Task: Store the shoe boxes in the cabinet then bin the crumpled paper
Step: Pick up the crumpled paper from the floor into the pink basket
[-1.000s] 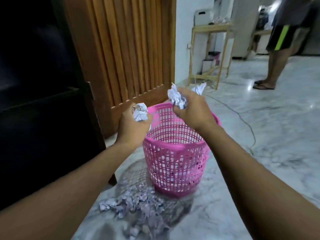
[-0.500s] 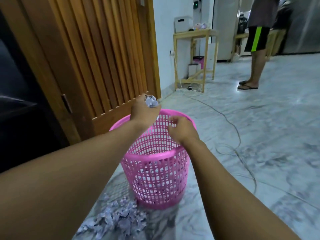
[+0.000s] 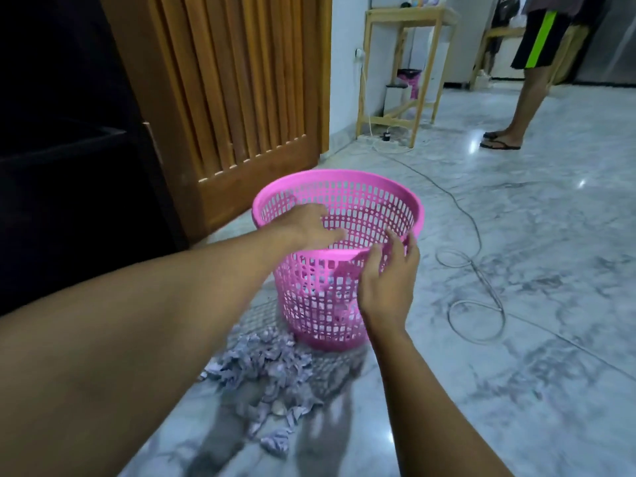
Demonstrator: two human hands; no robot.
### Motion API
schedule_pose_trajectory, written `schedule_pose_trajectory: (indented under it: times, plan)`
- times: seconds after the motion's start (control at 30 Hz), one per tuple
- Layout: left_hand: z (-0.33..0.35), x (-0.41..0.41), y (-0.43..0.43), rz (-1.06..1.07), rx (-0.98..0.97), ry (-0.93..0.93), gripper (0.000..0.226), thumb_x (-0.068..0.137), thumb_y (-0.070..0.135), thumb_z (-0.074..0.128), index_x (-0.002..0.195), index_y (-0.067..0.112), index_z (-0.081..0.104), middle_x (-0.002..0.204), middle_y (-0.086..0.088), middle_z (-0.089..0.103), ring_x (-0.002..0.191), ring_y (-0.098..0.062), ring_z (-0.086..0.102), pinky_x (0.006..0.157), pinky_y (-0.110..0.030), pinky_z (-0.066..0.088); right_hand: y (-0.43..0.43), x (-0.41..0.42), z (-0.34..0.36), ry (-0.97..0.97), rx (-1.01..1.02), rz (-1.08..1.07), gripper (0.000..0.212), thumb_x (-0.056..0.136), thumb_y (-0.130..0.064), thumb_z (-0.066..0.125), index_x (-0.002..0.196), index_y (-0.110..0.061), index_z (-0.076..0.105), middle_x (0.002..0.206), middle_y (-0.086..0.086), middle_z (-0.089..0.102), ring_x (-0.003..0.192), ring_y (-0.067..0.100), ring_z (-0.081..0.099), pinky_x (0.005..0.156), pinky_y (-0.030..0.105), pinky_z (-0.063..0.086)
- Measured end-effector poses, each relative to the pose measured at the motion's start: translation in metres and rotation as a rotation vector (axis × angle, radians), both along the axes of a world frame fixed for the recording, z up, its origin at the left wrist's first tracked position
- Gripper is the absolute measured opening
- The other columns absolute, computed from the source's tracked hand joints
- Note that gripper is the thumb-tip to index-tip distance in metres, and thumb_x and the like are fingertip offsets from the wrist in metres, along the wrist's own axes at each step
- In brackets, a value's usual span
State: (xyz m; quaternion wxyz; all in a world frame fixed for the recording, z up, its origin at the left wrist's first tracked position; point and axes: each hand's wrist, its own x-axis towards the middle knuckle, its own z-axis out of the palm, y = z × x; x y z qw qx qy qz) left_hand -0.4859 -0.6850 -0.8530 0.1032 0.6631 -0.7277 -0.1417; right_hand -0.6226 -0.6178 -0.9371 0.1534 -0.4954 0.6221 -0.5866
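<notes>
A pink mesh bin (image 3: 378,187) stands on the marble floor. My left hand (image 3: 311,227) reaches over its near rim into the opening, fingers spread and empty. At the near right side of the bin, my right hand (image 3: 387,280) is open with nothing in it, fingers just off the rim. Pale paper shows through the mesh low inside the bin. A pile of crumpled paper (image 3: 265,370) lies on the floor at the bin's near left foot. No shoe boxes are in view.
A slatted wooden cabinet door (image 3: 241,91) stands open behind the bin, with a dark cabinet interior (image 3: 62,139) to the left. A cable (image 3: 475,266) coils on the floor to the right. A person (image 3: 530,74) stands at the far right near a wooden table (image 3: 402,74).
Both hands held crumpled paper a second ago. The right hand emptied first, then the left. Both hands have dropped lower at the bin's rim.
</notes>
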Motion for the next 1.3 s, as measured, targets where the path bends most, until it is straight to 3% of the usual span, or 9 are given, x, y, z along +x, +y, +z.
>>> schedule_pose_trajectory:
  times: [0.13, 0.27, 0.37, 0.53, 0.7, 0.83, 0.97, 1.17, 1.3]
  plan:
    - [-0.031, 0.025, 0.041, -0.050, -0.428, 0.065, 0.048, 0.090, 0.062, 0.041, 0.091, 0.022, 0.069, 0.096, -0.005, 0.070, 0.097, -0.028, 0.063, 0.090, -0.036, 0.044, 0.042, 0.029, -0.042, 0.042, -0.002, 0.009, 0.045, 0.101, -0.034, 0.045, 0.145, -0.025, 0.041, 0.152, 0.000, 0.031, 0.138, 0.015, 0.035, 0.096, 0.029, 0.037]
    - [-0.099, 0.047, 0.084, 0.123, -0.660, 0.126, 0.052, 0.092, 0.048, 0.046, 0.139, 0.025, 0.051, 0.154, -0.015, 0.033, 0.144, -0.032, 0.026, 0.117, -0.049, 0.019, 0.068, 0.038, -0.105, 0.171, 0.278, 0.118, 0.042, 0.098, -0.030, 0.049, 0.139, -0.023, 0.045, 0.137, 0.004, 0.047, 0.127, 0.023, 0.048, 0.096, 0.038, 0.045]
    - [-0.158, 0.060, 0.112, 0.199, -0.454, 0.200, 0.065, 0.090, 0.047, 0.052, 0.149, 0.029, 0.033, 0.159, -0.018, 0.016, 0.146, -0.037, 0.016, 0.117, -0.055, 0.019, 0.075, 0.035, -0.142, 0.409, 0.510, 0.273, 0.036, 0.095, -0.033, 0.047, 0.127, -0.019, 0.053, 0.130, 0.008, 0.051, 0.122, 0.028, 0.049, 0.094, 0.041, 0.045]
    - [-0.227, 0.066, 0.163, 0.274, 0.334, 0.182, 0.084, 0.086, 0.064, 0.049, 0.152, 0.041, 0.002, 0.160, -0.011, -0.021, 0.148, -0.032, -0.017, 0.119, -0.050, -0.001, 0.078, 0.034, -0.167, 0.522, 0.798, 0.329, 0.051, 0.096, -0.037, 0.054, 0.143, -0.019, 0.046, 0.151, 0.015, 0.035, 0.136, 0.029, 0.039, 0.109, 0.036, 0.033]
    - [-0.267, 0.060, 0.180, 0.127, 0.426, 0.023, 0.110, 0.067, 0.087, 0.046, 0.149, 0.045, -0.014, 0.158, -0.013, -0.027, 0.145, -0.034, -0.027, 0.117, -0.054, -0.008, 0.069, 0.034, -0.182, 0.613, 0.737, 0.340, 0.051, 0.095, -0.026, 0.051, 0.145, -0.014, 0.043, 0.150, 0.018, 0.035, 0.140, 0.032, 0.033, 0.113, 0.039, 0.029]
    - [-0.296, 0.063, 0.189, 0.121, 0.243, -0.049, 0.104, 0.067, 0.089, 0.039, 0.149, 0.048, -0.009, 0.161, -0.013, -0.009, 0.148, -0.036, -0.006, 0.117, -0.054, 0.008, 0.073, 0.024, -0.198, 0.634, 0.683, 0.329, 0.055, 0.088, -0.036, 0.042, 0.139, -0.016, 0.050, 0.145, 0.012, 0.042, 0.130, 0.034, 0.044, 0.106, 0.047, 0.039]
    - [-0.324, 0.067, 0.194, 0.111, 0.009, -0.087, 0.084, 0.071, 0.082, 0.041, 0.144, 0.040, 0.039, 0.143, -0.016, 0.042, 0.128, -0.039, 0.040, 0.101, -0.056, 0.038, 0.078, 0.021, -0.214, 0.648, 0.645, 0.341, 0.060, 0.087, -0.047, 0.034, 0.138, -0.021, 0.052, 0.145, 0.006, 0.044, 0.132, 0.027, 0.043, 0.108, 0.053, 0.034]
    - [-0.330, 0.058, 0.190, 0.068, -0.215, -0.073, 0.039, 0.085, 0.048, 0.048, 0.111, 0.026, 0.065, 0.112, -0.009, 0.058, 0.096, -0.032, 0.056, 0.074, -0.041, 0.044, 0.070, 0.033, -0.225, 0.809, 0.533, 0.539, 0.054, 0.089, -0.054, 0.051, 0.137, -0.029, 0.055, 0.141, 0.004, 0.053, 0.127, 0.022, 0.047, 0.105, 0.041, 0.040]
    - [-0.335, 0.059, 0.184, 0.060, -0.250, -0.067, 0.026, 0.087, 0.034, 0.046, 0.094, 0.015, 0.063, 0.093, -0.007, 0.058, 0.081, -0.031, 0.058, 0.063, -0.039, 0.047, 0.065, 0.042, -0.225, 0.868, 0.517, 0.638, 0.059, 0.088, -0.052, 0.041, 0.141, -0.029, 0.050, 0.147, 0.005, 0.049, 0.132, 0.025, 0.046, 0.111, 0.042, 0.034]
